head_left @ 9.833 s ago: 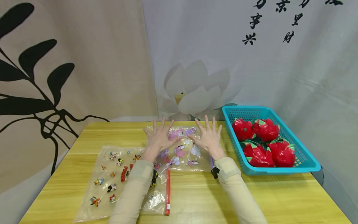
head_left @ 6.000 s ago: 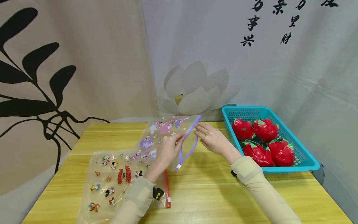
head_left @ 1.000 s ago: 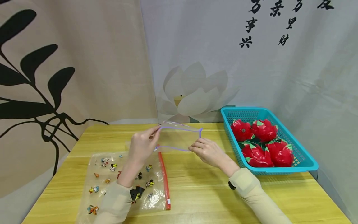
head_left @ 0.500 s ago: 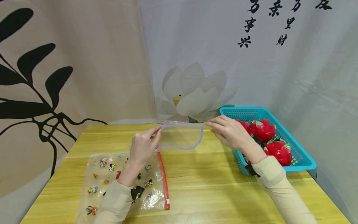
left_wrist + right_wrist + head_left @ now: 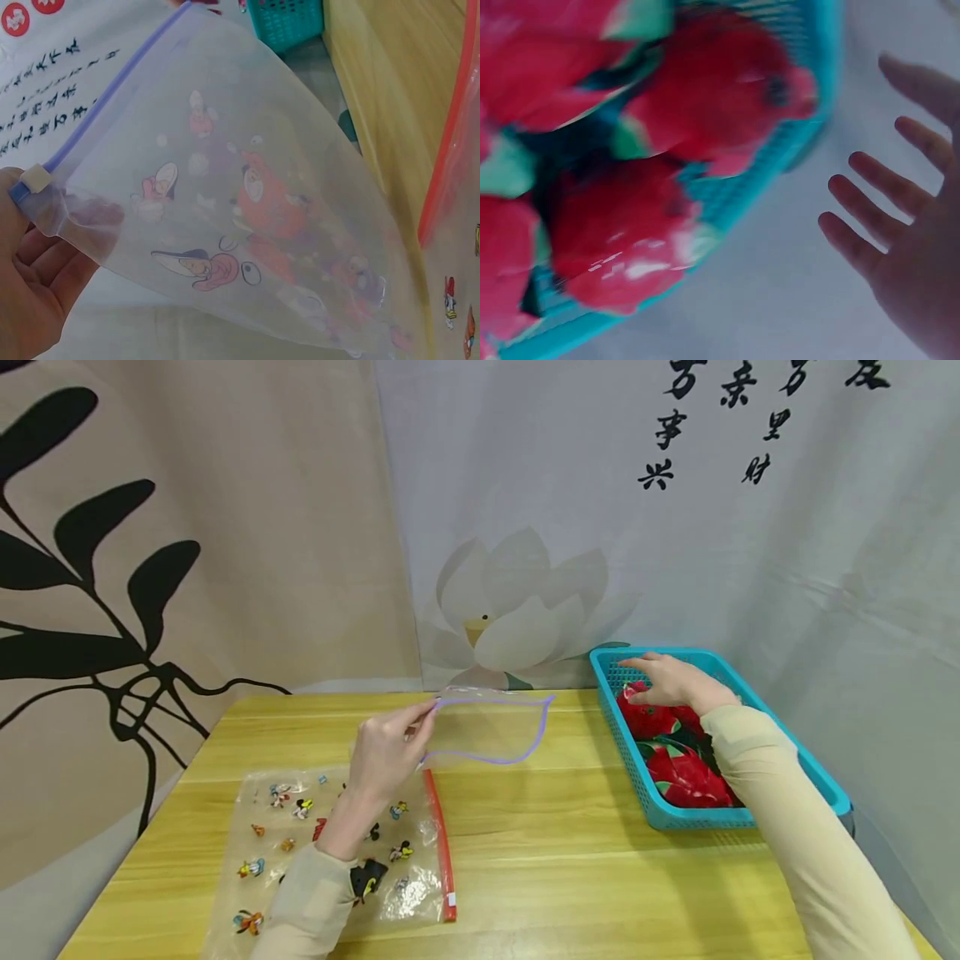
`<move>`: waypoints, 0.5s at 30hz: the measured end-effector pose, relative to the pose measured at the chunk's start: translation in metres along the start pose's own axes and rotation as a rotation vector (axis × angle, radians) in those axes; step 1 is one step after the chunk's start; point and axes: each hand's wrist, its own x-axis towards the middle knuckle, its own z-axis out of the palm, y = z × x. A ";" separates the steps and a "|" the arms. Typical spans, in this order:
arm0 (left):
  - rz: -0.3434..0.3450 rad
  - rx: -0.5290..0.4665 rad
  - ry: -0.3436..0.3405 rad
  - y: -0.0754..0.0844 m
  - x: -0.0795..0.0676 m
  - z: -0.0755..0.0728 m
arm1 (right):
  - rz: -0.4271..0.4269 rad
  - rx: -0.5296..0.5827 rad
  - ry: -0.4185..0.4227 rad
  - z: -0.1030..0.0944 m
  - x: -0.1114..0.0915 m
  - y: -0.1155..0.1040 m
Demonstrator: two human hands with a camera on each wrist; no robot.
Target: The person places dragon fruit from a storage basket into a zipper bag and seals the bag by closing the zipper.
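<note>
My left hand (image 5: 386,752) pinches one end of a clear zip bag (image 5: 247,195) by its mouth, close to the slider (image 5: 35,178). The bag's purple zip edges (image 5: 542,731) gape apart, and printed cartoon figures show on the plastic. Over the blue basket (image 5: 637,793), my right hand (image 5: 663,681) hovers with fingers spread and nothing in them. Beneath it lie several red dragon fruits (image 5: 690,777) with green tips, partly hidden by the hand and sleeve. The right wrist view shows the hand (image 5: 922,217) beside glossy dragon fruits (image 5: 630,232).
A second clear bag (image 5: 405,885) with a red zip (image 5: 441,843) and cartoon prints lies flat on the wooden table (image 5: 540,868), partly under the left forearm. A printed curtain (image 5: 525,485) hangs behind the table.
The purple-edged bag, flat on the table at first, was lifted and its mouth spread. My right hand has let go of its far corner and moved right over the basket. The left hand stays.
</note>
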 end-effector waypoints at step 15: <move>0.000 -0.013 -0.020 -0.001 -0.003 0.001 | 0.033 -0.127 -0.059 0.047 0.012 0.021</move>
